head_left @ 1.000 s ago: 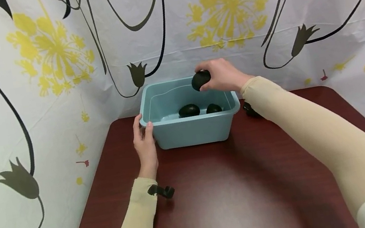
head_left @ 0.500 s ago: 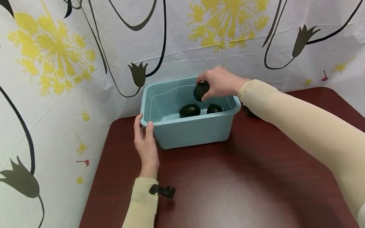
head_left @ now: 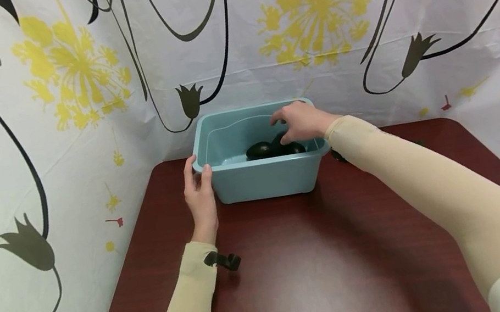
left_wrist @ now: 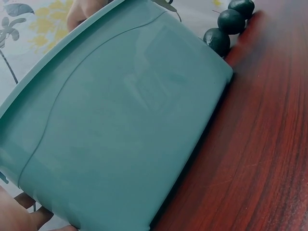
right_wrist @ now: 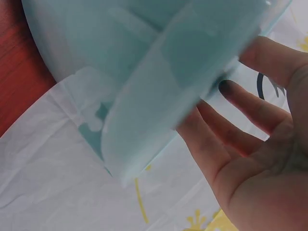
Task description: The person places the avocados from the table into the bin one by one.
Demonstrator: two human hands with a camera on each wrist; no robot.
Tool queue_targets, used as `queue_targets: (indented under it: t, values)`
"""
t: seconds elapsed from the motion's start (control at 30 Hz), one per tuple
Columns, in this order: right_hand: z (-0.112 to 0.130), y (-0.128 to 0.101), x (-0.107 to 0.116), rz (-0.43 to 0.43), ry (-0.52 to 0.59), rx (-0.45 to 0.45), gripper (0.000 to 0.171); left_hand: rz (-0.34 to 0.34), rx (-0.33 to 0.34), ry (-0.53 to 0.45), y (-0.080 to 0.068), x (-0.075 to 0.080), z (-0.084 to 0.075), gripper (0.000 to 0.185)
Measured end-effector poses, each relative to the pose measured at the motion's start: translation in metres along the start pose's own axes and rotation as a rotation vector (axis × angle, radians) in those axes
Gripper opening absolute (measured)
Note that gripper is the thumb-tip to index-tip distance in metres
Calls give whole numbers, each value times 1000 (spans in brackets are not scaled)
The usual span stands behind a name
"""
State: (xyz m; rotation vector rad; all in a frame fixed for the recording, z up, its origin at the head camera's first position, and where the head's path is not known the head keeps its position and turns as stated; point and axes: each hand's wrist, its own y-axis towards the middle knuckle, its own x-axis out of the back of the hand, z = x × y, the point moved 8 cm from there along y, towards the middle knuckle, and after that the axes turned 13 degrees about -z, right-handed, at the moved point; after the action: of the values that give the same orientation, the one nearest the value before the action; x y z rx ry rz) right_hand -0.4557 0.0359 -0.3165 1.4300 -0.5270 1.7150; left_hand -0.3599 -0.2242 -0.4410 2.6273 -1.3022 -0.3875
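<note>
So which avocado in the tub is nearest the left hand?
The leftmost avocado in the head view, nearest where the left hand grips the tub; the other two lie right of it, closer to the right hand.

One left hand (head_left: 200, 204) and one right hand (head_left: 304, 119) are being counted. One tub (head_left: 261, 180), one table (head_left: 290, 271) and one strap (head_left: 223, 260) are being logged. Inside, three avocados (head_left: 258, 151) are being tallied; outside, at least three avocados (left_wrist: 231, 21).

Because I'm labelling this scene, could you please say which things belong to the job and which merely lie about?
Job, apparently: blue tub; dark fruits inside it; dark fruits beside it; left hand; right hand.

Surroundings: table; patterned cloth; black wrist clip.
</note>
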Motion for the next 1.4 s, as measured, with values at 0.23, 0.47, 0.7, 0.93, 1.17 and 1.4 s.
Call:
queue_targets:
  t: [0.23,0.47,0.7,0.93,1.17,1.4]
  values:
    - [-2,-3,18,-48,8,-20,51,20,9,-5,2,-2,-5,53]
    - [-2,-14,37,-95,14,-17,51,31,11,2,-11,0,-31,52]
    - [-2,-33,54,-159,13,-3,50,25,20,4,-13,0,-33,51]
    - [1,-53,70,-242,-13,11,51,29,12,-4,-13,1,-32,52]
    - [-3,-74,83,-311,-28,11,53,32,12,1,-14,1,-32,53]
    - [-14,-93,92,-361,-43,10,52,29,15,-2,-14,1,-32,53]
